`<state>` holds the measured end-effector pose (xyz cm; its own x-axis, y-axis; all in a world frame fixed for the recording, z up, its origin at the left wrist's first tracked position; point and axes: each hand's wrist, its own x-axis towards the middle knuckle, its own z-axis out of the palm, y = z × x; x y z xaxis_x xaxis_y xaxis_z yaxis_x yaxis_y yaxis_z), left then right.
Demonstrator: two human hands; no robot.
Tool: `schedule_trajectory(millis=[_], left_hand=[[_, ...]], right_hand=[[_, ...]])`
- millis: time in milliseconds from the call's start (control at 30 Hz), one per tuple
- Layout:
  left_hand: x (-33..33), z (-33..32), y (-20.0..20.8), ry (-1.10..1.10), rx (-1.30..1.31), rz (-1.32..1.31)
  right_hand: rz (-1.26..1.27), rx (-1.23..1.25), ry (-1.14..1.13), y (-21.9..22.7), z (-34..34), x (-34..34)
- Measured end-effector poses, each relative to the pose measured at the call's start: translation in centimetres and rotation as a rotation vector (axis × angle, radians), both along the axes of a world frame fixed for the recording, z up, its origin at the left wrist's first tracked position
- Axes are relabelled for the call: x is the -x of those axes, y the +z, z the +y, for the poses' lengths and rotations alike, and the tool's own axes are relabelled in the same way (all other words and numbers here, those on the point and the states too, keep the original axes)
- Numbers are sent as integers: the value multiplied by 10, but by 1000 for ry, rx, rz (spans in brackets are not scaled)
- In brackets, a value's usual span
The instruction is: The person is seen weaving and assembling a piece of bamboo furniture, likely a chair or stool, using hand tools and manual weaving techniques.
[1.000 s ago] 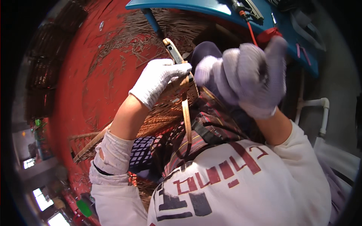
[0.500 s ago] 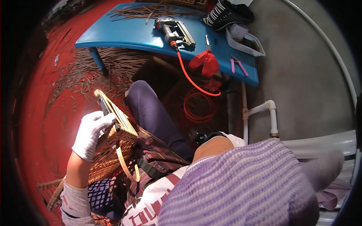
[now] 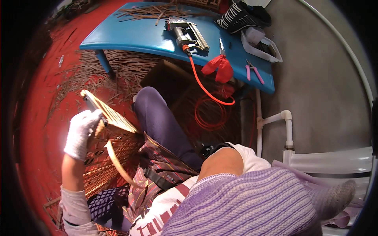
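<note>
My left hand [image 3: 80, 131], in a white knit glove, grips the upper edge of a woven basket [image 3: 112, 155] at my left side. Tan strips line that edge, and a dark strip [image 3: 89, 103] lies along it beside my fingers. A pale curved strip [image 3: 118, 163] sticks out from the basket's side. At the right, beyond a purple-striped knit sleeve [image 3: 252, 204], appears my right hand [image 3: 334, 198] in a greyish glove. Its fingers cannot be made out, and nothing held shows there.
A blue table [image 3: 130, 35] bears a nail gun [image 3: 185, 35] with an orange hose [image 3: 201, 80], a red cloth [image 3: 222, 69], pink-handled pliers [image 3: 254, 72] and a white tray [image 3: 275, 55]. Brown strips [image 3: 122, 65] litter the red floor. White pipes [image 3: 289, 128] stand along the right wall.
My left hand has moved left, and the basket's upper edge has swung left with it. My right hand has moved down slightly. The table's things look unchanged.
</note>
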<state>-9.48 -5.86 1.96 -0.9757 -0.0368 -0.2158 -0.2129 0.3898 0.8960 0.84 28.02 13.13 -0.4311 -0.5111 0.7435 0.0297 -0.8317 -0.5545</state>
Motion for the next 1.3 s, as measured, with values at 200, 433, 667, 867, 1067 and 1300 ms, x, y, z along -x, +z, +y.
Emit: schedule_trajectory(millis=[200,433,667,867,1067,1300], left_hand=[[19,4,-11,73,-99,-90],[17,12,-9,79,-203,-71],[18,-3,-10,-106,-48,12],[20,2,-7,-44,31,-32],[20,11,5,65,-84,-185],[19,12,5,90,-295,-235]], right_hand=[[-27,-18,-14,-1,-5,11],[-68,-33,-19,-1,-18,30],[-197,-178,-144,-19,-53,64],[-44,-678,-761,-87,-116,113],[171,-1052,-1100,-126,-138,120],[-80,-1074,-979,-145,-172,121]])
